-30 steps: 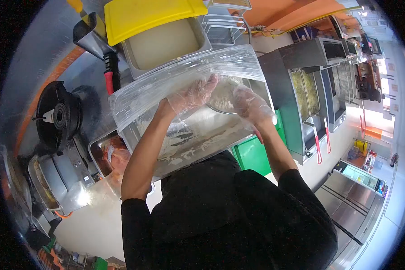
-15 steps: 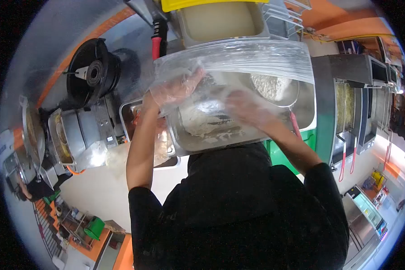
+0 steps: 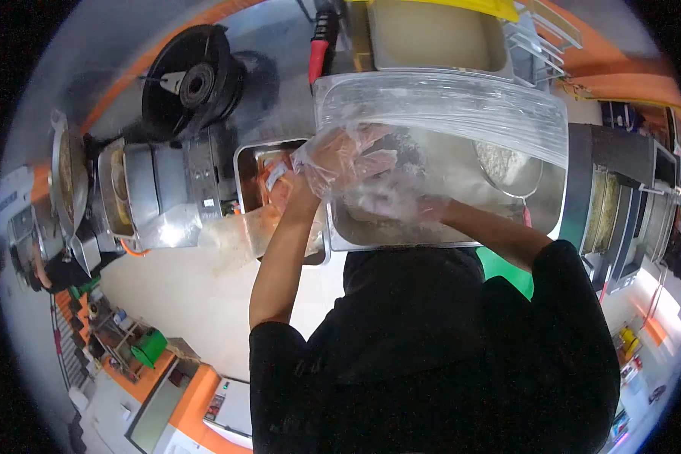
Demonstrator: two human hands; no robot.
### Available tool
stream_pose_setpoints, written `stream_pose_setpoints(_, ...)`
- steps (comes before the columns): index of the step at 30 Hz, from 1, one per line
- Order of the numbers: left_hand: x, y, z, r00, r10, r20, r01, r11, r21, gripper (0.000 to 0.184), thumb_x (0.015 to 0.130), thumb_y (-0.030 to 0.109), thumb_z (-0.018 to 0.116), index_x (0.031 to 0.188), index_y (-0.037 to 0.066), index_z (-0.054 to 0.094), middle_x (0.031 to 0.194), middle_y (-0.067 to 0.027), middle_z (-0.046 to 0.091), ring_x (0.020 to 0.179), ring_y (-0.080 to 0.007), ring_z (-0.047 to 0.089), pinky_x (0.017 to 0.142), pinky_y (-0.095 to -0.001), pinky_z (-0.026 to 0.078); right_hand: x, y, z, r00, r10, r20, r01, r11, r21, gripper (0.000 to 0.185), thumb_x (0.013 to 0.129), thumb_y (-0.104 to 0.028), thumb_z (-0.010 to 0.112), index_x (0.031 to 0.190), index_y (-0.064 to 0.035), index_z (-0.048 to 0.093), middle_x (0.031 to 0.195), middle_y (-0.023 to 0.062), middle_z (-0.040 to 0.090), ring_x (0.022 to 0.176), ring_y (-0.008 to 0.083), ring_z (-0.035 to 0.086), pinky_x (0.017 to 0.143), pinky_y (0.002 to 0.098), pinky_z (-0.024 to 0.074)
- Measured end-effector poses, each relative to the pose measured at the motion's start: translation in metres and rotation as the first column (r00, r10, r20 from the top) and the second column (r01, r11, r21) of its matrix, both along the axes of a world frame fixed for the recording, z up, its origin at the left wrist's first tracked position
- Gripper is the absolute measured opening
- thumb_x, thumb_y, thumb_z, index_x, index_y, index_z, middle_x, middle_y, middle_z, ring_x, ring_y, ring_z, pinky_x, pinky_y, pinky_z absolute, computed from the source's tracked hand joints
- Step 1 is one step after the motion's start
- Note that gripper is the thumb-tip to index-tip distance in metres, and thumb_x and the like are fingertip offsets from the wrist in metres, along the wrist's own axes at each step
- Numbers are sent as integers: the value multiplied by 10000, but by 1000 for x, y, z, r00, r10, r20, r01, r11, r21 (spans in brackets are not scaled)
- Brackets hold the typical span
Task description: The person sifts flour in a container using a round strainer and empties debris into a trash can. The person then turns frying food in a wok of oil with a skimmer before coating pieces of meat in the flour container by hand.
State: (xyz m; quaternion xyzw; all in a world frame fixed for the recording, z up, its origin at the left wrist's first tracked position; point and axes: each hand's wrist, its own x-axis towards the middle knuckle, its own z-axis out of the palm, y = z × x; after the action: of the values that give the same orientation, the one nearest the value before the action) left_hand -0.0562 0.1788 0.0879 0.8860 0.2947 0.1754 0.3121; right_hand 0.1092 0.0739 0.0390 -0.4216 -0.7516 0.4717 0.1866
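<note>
My left hand (image 3: 344, 160), in a clear plastic glove, reaches over the left side of a large steel pan (image 3: 454, 238) with its fingers spread. Just below its fingertips is my right hand (image 3: 408, 203), whitish over the fingers and smeared by motion; whether it holds anything is hidden. White powder like flour (image 3: 408, 151) dusts the pan's floor. At the pan's right side lies a round wire strainer (image 3: 533, 178) with white powder (image 3: 503, 160) in it and a red handle (image 3: 527, 217). Clear plastic wrap (image 3: 446, 102) is stretched across the pan's far part.
Behind the pan stands a container of pale liquid (image 3: 439, 38). A red-and-black handle (image 3: 319, 60) lies nearby. On the left, a smaller steel tray (image 3: 241, 170) holds pinkish bagged contents (image 3: 276, 185). Fryer baskets (image 3: 601, 208) stand at right.
My left hand has come in from the pan's left rim, its fingers now spread. My right hand has moved left, close to it. The whole view has shifted, so the surroundings appear farther right.
</note>
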Motion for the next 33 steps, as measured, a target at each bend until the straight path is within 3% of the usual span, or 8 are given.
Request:
stream_pose_setpoints(3,-2,-1,-3,999,21,48,-21,1000,-7,507,864,452,573,1207,78,588,1106,-161,630,1046,-329,583,916,-385,451,18,5,20,955,-285,80,274,749,-603,377,919,-320,520,1156,-35,588,998,126,636,917,220,607,822,373,486)
stream_pose_setpoints(8,6,1,-1,997,20,77,-23,999,37,525,838,450,618,1199,71,591,1106,-148,631,1031,-330,592,905,-387,464,4,-9,24,901,-404,159,335,412,-848,352,929,-301,525,1159,-42,586,985,71,621,909,169,586,800,329,473)
stream_pose_setpoints(12,5,4,-1,999,6,46,-11,994,110,546,820,469,631,1200,80,594,1155,-139,609,1047,-317,583,910,-400,464,-17,-46,-45,918,-395,-36,229,603,-764,362,941,-271,508,1236,-62,525,1026,61,605,954,172,574,828,306,462)
stream_pose_setpoints(14,4,2,-6,999,6,45,-10,995,95,544,818,469,633,1201,85,595,1162,-139,605,1050,-317,581,910,-401,463,-55,-73,-94,676,-678,-288,276,596,-754,368,927,-160,532,1280,-79,468,1169,65,550,1050,159,535,899,282,446)
stream_pose_setpoints(18,2,0,-17,999,18,30,-20,998,66,539,816,469,637,1202,95,596,1177,-140,596,1056,-316,577,911,-404,463,-68,-66,-60,651,-727,-217,327,528,-784,418,875,-7,586,1256,-111,447,1195,60,537,1053,130,531,911,260,453)
stream_pose_setpoints(27,3,-6,-22,983,129,129,-85,949,-304,484,830,403,655,1205,103,592,1201,-144,579,1092,-313,554,939,-390,447,-55,-19,-27,581,-790,-194,-139,138,-981,259,957,-190,483,1181,-78,546,1137,56,577,957,140,587,829,286,495)
stream_pose_setpoints(29,3,-5,-25,990,101,99,-76,970,-230,498,830,378,658,1223,86,567,1206,-142,577,1090,-294,558,923,-369,462,-40,-20,-29,845,-444,-299,55,628,-776,299,955,-197,487,1223,-71,521,1151,60,575,969,156,589,841,307,495)
stream_pose_setpoints(33,-2,-3,4,980,-3,-197,6,1000,14,505,871,312,622,1295,69,492,1290,-124,531,1131,-232,544,933,-332,469,-17,-41,-55,810,-420,-409,77,768,-636,327,996,-204,367,1225,-14,505,1137,117,583,1000,173,590,844,312,507)
